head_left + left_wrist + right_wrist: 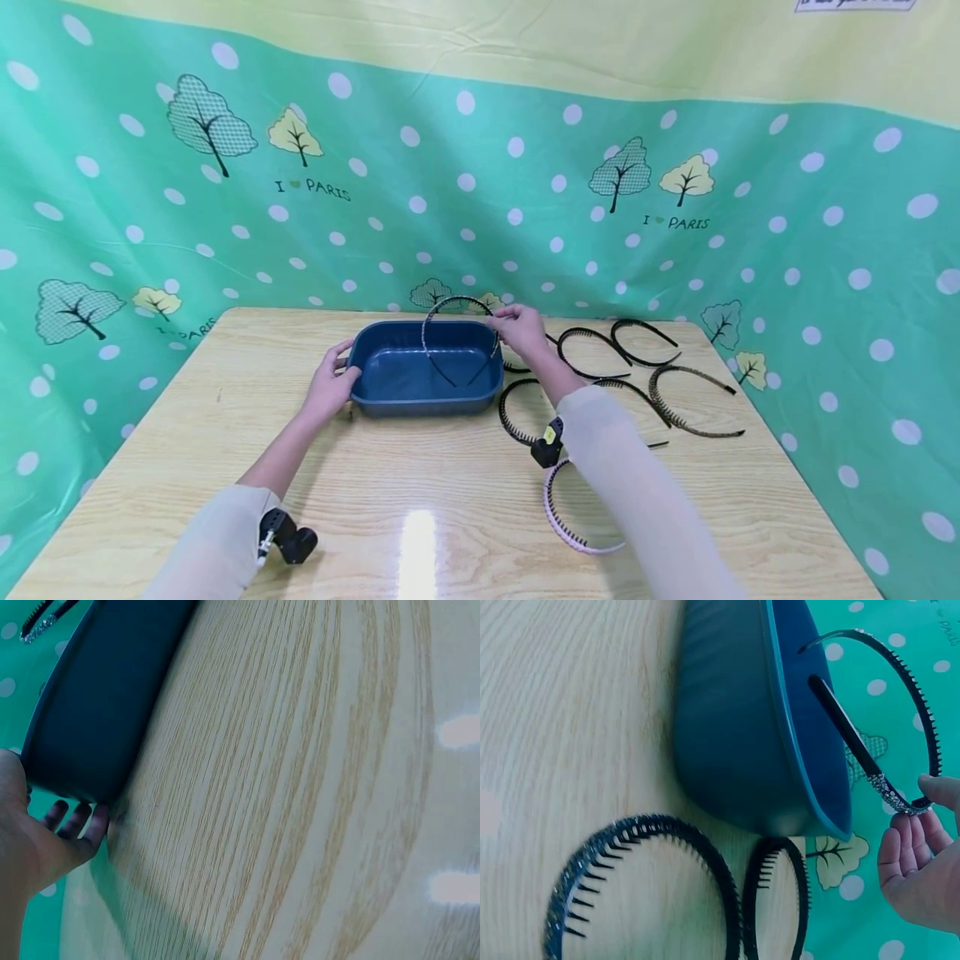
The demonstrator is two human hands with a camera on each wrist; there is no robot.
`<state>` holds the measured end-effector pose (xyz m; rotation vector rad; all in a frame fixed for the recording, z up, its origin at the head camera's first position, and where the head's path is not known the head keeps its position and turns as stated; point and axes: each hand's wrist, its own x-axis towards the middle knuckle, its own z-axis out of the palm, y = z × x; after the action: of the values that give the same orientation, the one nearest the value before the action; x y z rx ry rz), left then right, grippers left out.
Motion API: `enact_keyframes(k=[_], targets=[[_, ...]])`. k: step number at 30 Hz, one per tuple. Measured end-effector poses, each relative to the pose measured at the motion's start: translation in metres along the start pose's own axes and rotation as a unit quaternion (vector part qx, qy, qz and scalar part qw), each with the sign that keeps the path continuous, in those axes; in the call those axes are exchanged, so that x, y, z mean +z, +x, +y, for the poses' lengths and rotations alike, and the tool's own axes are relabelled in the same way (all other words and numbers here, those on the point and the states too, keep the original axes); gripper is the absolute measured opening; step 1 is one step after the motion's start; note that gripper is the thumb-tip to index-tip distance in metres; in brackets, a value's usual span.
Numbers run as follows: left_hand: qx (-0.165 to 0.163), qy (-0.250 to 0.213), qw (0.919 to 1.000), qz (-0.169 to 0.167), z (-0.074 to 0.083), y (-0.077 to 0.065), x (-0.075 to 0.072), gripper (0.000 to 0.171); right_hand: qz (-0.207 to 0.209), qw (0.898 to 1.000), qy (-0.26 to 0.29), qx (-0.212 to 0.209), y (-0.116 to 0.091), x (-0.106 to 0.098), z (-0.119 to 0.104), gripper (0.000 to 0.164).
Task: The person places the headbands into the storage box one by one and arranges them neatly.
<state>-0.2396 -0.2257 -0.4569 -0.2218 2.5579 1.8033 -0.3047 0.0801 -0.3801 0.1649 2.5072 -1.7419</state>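
The sparkling headband (pixel 861 752) is in the air above the blue basin (pixel 420 407), pinched on its curve between the thumb and fingers of my right hand (pixel 521 327), which seems to leave its two tips free over the opening. My left hand (pixel 330 385) grips the basin's left end with bent fingers, probably for steadiness, while other headbands (pixel 649 825) lie on the table (pixel 360 500) at the right, within easy reach.

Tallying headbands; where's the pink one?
In the head view, low and right of centre: the pink headband lies on the table, partly hidden by the right sleeve.
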Motion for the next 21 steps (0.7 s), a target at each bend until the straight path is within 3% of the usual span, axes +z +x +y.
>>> enact_keyframes(k=[9, 21], targets=[[0.018, -0.007, 0.9998, 0.008, -0.002, 0.0, 0.001, 0.056, 0.014, 1.0, -0.005, -0.002, -0.005, 0.016, 0.001, 0.029], [0.018, 0.001, 0.9998, 0.001, -0.002, 0.001, 0.001, 0.056, 0.019, 1.0, 0.001, 0.008, -0.007, 0.03, 0.003, 0.026]])
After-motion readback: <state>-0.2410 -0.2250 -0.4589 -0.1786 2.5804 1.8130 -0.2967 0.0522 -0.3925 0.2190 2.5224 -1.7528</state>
